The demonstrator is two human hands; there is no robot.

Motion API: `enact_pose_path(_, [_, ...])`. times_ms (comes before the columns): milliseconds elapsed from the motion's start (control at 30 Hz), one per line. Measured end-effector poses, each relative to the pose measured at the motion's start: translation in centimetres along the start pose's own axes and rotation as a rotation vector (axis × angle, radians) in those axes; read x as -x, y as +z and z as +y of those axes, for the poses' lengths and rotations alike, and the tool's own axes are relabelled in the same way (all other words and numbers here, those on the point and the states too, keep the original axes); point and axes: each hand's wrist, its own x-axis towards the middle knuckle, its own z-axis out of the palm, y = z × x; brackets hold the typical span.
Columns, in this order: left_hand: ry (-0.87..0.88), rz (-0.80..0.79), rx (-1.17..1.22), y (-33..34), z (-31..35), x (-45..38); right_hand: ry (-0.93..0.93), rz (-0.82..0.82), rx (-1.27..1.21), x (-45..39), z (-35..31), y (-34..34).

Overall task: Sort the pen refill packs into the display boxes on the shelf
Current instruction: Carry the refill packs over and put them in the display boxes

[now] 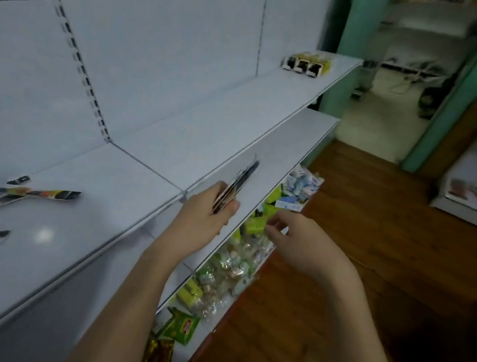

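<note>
My left hand [208, 211] grips a small stack of long, dark pen refill packs [241, 181] that points up and to the right over the second shelf's front edge. My right hand [293, 235] hovers just to the right of it, fingers loosely curled and holding nothing. Several more refill packs [31, 193] lie loose on the top shelf [99, 224] at the far left. Three yellow and black display boxes [307, 63] stand side by side at the far right end of that shelf.
A lower shelf [218, 286] below my hands holds green and clear snack packets. Wooden floor [372, 257] stretches to the right, with another low display at the right edge. White back panels rise behind the shelves; a green doorway stands beyond the boxes.
</note>
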Motion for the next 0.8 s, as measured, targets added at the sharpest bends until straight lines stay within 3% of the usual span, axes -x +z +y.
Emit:
enact_pose_path(167, [0.001, -0.07, -0.049, 7.3, 2.6, -4.2, 0.065, 0.038, -0.041, 0.1, 7.4, -4.8])
enact_pose_path(300, [-0.024, -0.104, -0.166, 10.9, 3.6, -7.7, 0.085, -0.057, -0.1, -0.8, 12.5, -5.7])
enact_pose_path(633, [-0.074, -0.097, -0.034, 18.5, 1.5, -19.7, 0.164, -0.149, -0.147, -10.6, 23.3, -9.3])
enact_pose_path(800, [-0.11, -0.095, 0.138, 23.3, 2.4, -30.0, 0.245, -0.08, -0.111, -18.2, 28.0, -15.0])
